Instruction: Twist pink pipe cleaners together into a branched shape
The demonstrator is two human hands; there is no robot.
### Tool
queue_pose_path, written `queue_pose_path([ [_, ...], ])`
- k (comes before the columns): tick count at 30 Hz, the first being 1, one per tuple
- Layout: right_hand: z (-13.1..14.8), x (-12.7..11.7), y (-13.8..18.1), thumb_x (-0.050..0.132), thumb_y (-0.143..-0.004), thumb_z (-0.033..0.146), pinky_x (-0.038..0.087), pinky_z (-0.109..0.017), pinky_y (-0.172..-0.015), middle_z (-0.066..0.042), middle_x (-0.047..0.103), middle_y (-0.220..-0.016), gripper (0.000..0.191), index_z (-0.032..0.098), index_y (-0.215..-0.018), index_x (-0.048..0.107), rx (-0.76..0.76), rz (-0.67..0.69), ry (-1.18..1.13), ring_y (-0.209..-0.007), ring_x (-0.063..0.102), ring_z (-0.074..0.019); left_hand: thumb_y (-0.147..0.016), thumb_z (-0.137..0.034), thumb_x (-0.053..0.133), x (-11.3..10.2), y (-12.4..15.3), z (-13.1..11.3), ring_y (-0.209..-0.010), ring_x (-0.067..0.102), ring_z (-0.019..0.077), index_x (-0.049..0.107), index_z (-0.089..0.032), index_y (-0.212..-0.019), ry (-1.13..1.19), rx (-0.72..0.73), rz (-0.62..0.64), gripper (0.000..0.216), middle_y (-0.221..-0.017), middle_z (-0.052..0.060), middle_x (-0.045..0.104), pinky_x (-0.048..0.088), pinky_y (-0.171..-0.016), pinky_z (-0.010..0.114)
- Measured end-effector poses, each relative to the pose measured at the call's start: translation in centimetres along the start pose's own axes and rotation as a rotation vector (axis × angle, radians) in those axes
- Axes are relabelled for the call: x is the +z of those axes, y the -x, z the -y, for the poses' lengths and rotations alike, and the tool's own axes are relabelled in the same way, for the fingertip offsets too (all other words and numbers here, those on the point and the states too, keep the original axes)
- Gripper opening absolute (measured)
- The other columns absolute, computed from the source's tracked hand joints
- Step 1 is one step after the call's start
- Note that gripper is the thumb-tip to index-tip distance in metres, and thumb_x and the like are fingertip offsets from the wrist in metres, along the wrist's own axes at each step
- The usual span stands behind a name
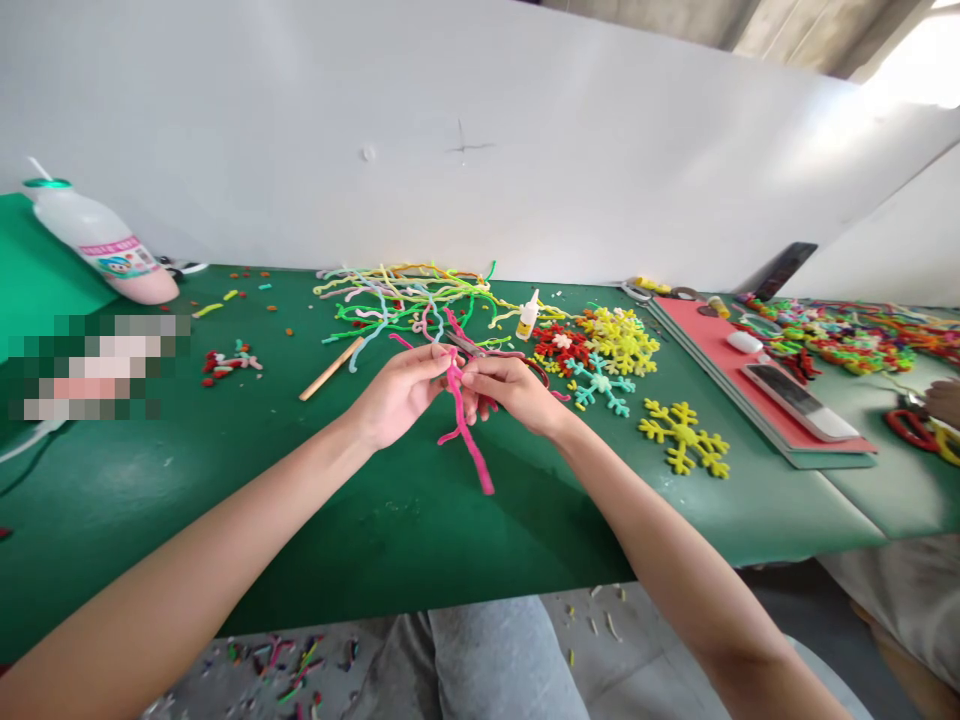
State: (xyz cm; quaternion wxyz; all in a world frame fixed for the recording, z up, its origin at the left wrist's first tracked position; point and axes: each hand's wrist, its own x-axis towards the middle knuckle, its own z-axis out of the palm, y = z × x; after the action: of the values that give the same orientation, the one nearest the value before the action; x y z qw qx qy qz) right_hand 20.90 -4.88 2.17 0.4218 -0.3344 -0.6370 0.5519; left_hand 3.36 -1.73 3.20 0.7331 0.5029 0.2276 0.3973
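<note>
My left hand [401, 392] and my right hand [512, 388] meet above the green table [360, 520], both pinched on a pink pipe cleaner [466, 437]. Its long end hangs down toward me and short pink branches stick out near my fingers. My right hand also seems to hold small scissors [469, 346], with the blades pointing back left. Behind my hands lies a loose tangle of coloured pipe cleaners [409, 295]. A small glue bottle [527, 316] stands just right of that tangle.
Fuzzy snowflakes lie to the right: red [559, 345], yellow [619, 338], teal [600, 385], and a yellow one [684, 437] apart. A wooden stick [330, 369] and a tipped pink bottle [105, 245] lie to the left. A red board [720, 350] holds a phone [799, 400]. Another person's hand [943, 400] shows at the right edge.
</note>
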Motion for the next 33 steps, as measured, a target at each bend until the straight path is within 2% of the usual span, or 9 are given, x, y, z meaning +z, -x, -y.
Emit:
queue_pose_path([
  [4, -1.1, 1.0, -0.3, 0.061, -0.087, 0.048, 0.053, -0.024, -0.057, -0.001, 0.064, -0.064, 0.035, 0.014, -0.087, 0.068, 0.020, 0.047, -0.118, -0.057, 0.064, -0.0117, -0.076, -0.032, 0.075, 0.4, 0.5, 0.2, -0.049, 0.052, 0.0087, 0.054, -0.018, -0.071, 0.040, -0.015, 0.033, 0.026, -0.069, -0.004, 0.053, 0.049, -0.047, 0.025],
  [8, -1.9, 2.1, -0.5, 0.063, -0.084, 0.052, 0.057, -0.031, -0.072, -0.006, 0.070, -0.076, 0.039, 0.014, -0.091, 0.071, 0.069, 0.086, -0.245, -0.073, 0.068, -0.0155, -0.082, -0.040, 0.070, 0.4, 0.7, 0.5, -0.033, 0.035, 0.0045, 0.053, -0.021, -0.079, -0.090, -0.017, -0.022, 0.025, -0.057, -0.007, 0.046, 0.028, -0.030, 0.018],
  [10, -1.7, 2.1, -0.5, 0.066, -0.081, 0.052, 0.057, -0.033, -0.077, -0.008, 0.072, -0.082, 0.040, 0.013, -0.090, 0.072, 0.117, 0.069, -0.268, -0.079, 0.069, -0.0172, -0.083, -0.039, 0.068, 0.3, 0.6, 0.6, -0.036, 0.033, 0.0035, 0.054, -0.020, -0.081, -0.136, 0.006, -0.065, 0.024, -0.062, -0.006, 0.050, 0.023, -0.030, 0.016],
  [13, -1.0, 1.6, -0.4, 0.068, -0.079, 0.051, 0.058, -0.032, -0.073, -0.008, 0.072, -0.084, 0.039, 0.013, -0.088, 0.071, 0.183, -0.012, -0.250, -0.078, 0.069, -0.0172, -0.083, -0.037, 0.068, 0.2, 0.4, 0.7, -0.049, 0.046, 0.0067, 0.053, -0.019, -0.078, -0.191, 0.069, -0.126, 0.024, -0.071, -0.003, 0.055, 0.034, -0.039, 0.019],
  [16, -0.4, 1.0, -0.4, 0.067, -0.079, 0.052, 0.057, -0.028, -0.063, -0.007, 0.071, -0.084, 0.039, 0.013, -0.086, 0.069, 0.169, -0.072, -0.208, -0.073, 0.067, -0.0155, -0.082, -0.035, 0.068, 0.2, 0.2, 0.8, -0.056, 0.051, 0.0095, 0.054, -0.018, -0.077, -0.261, 0.120, -0.186, 0.023, -0.068, -0.003, 0.054, 0.042, -0.051, 0.022],
  [20, -0.2, 0.7, -0.3, 0.069, -0.078, 0.049, 0.040, -0.020, -0.044, -0.002, 0.065, -0.068, 0.036, 0.013, -0.076, 0.064, 0.113, -0.113, 0.010, -0.053, 0.057, -0.0093, -0.082, -0.034, 0.067, 0.3, 0.3, 0.7, -0.062, 0.051, 0.0116, 0.055, -0.018, -0.075, -0.358, 0.089, -0.183, 0.021, -0.066, -0.003, 0.054, 0.039, -0.059, 0.025],
  [23, -0.3, 0.6, -0.3, 0.066, -0.082, 0.046, 0.030, -0.022, -0.044, 0.003, 0.054, -0.054, 0.034, 0.015, -0.069, 0.062, 0.044, -0.191, 0.235, -0.044, 0.043, -0.0068, -0.079, -0.033, 0.069, 0.3, 0.3, 0.5, -0.063, 0.045, 0.0107, 0.057, -0.017, -0.073, -0.439, 0.095, -0.209, 0.021, -0.068, -0.003, 0.052, 0.034, -0.061, 0.025],
  [29, 0.0, 0.1, -0.1, 0.057, -0.089, 0.030, 0.039, -0.027, -0.063, -0.002, 0.064, -0.070, 0.022, 0.018, -0.075, 0.069, -0.241, -0.324, 0.696, -0.063, 0.051, -0.0132, -0.078, -0.036, 0.069, -0.2, 0.0, 0.4, -0.066, 0.044, 0.0121, 0.060, -0.017, -0.073, -0.484, 0.068, -0.174, 0.022, -0.070, -0.002, 0.052, 0.032, -0.062, 0.026],
  [33, -0.3, -0.4, 0.2, 0.056, -0.091, 0.027, 0.045, -0.030, -0.072, -0.005, 0.071, -0.084, 0.020, 0.021, -0.080, 0.071, -0.320, -0.349, 0.831, -0.077, 0.061, -0.0179, -0.078, -0.035, 0.068, -0.4, -0.1, 0.5, -0.073, 0.050, 0.0147, 0.062, -0.016, -0.072, -0.501, 0.037, -0.129, 0.021, -0.073, 0.001, 0.058, 0.036, -0.069, 0.028],
])
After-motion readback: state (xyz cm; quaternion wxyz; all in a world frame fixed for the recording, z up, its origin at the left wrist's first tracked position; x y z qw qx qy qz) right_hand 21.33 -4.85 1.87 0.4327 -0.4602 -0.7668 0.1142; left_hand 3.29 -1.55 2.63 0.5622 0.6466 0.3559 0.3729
